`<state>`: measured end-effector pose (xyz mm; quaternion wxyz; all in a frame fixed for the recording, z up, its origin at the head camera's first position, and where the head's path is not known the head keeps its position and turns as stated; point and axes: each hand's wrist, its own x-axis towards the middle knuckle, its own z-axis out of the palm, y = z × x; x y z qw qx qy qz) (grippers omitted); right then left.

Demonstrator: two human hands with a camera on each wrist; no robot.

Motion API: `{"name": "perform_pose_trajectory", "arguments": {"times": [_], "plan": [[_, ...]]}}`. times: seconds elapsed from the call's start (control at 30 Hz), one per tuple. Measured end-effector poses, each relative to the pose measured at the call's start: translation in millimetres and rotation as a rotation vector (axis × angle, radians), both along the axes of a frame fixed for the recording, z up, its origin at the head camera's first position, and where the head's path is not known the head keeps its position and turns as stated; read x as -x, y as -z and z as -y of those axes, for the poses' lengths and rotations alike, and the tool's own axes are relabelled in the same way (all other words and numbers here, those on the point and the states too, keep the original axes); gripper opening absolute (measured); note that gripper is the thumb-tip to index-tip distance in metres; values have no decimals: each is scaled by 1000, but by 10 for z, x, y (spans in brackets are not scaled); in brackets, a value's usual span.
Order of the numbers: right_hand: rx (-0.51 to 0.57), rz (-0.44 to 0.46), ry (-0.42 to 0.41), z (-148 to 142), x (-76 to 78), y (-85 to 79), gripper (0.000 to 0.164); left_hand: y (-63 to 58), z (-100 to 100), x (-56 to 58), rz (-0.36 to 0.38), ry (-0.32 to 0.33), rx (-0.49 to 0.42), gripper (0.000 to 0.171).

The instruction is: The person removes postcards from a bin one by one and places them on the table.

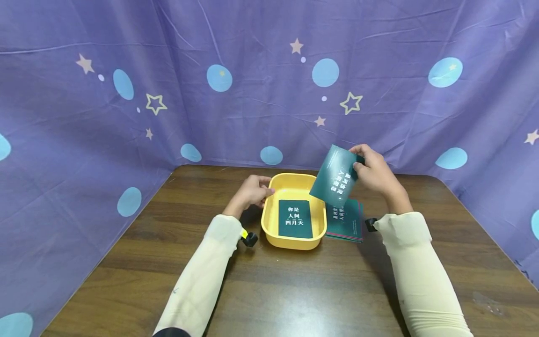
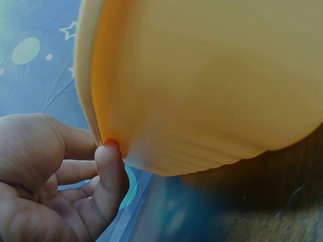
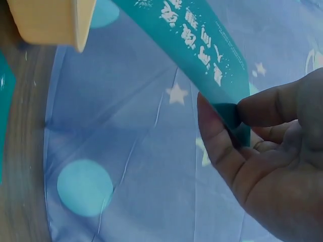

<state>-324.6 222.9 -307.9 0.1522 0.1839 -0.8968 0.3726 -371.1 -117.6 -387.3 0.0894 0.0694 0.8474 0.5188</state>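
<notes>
My left hand (image 1: 254, 191) pinches the left rim of a yellow plastic tray (image 1: 273, 236); in the left wrist view thumb and finger meet at the tray's edge (image 2: 96, 101). Inside the tray lies a dark green card (image 1: 294, 229) with white characters. Held up by one corner, another green card (image 1: 330, 175) hangs tilted from my right hand (image 1: 375, 171), overlapping the tray's right rim in the head view. In the right wrist view, thumb and fingers pinch the bent corner of this card (image 3: 197, 45). Under it, right of the tray, sits a stack of similar cards (image 1: 347, 227), partly hidden.
The brown wooden table (image 1: 294, 290) carries the tray and cards. Behind it hangs a purple curtain (image 1: 261, 117) with stars and blue dots, close to the table's back edge. A small clear scrap (image 1: 488, 302) lies at the right front.
</notes>
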Motion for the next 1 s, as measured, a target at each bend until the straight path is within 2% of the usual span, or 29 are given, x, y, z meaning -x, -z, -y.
{"name": "perform_pose_trajectory", "arguments": {"times": [0.23, 0.4, 0.6, 0.87, 1.0], "plan": [[-27, 76, 88, -204, 41, 38, 38, -7, 4, -13, -1, -9, 8, 48], [-57, 159, 86, -291, 104, 136, 40, -3, 9, -12, -3, -13, 12, 48], [-96, 250, 57, -359, 186, 275, 37, 5, 8, -7, 2, -5, 8, 49], [-125, 353, -52, -400, 250, 470, 33, -10, 3, -17, -1, -11, 22, 48], [-89, 447, -107, -380, 287, 576, 32, -6, 5, -19, 0, -7, 23, 49]]}}
